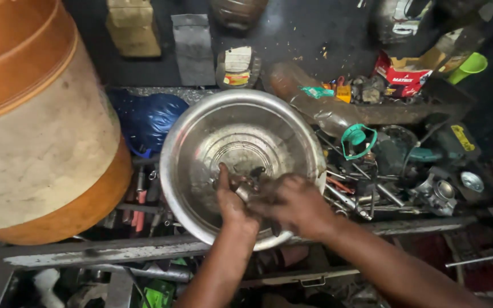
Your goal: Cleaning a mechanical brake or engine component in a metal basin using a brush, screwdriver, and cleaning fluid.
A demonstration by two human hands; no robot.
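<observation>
A large shiny metal basin [201, 134] sits in the middle of a cluttered workbench. Both my hands reach into its near side. My left hand [230, 201] and my right hand [292, 201] close together around a small greasy metal part [246, 190] held over the basin's bottom. Another small dark piece [257, 171] lies on the basin floor just beyond my fingers. My forearms come in from the bottom edge of the view.
A big orange and cream drum [35, 125] stands at the left. A blue plastic bag [149, 117] lies beside the basin. Right of it are loose tools, a teal ring [358, 140], metal parts [437, 194] and a red box [403, 74]. A metal rail [115, 248] runs along the front.
</observation>
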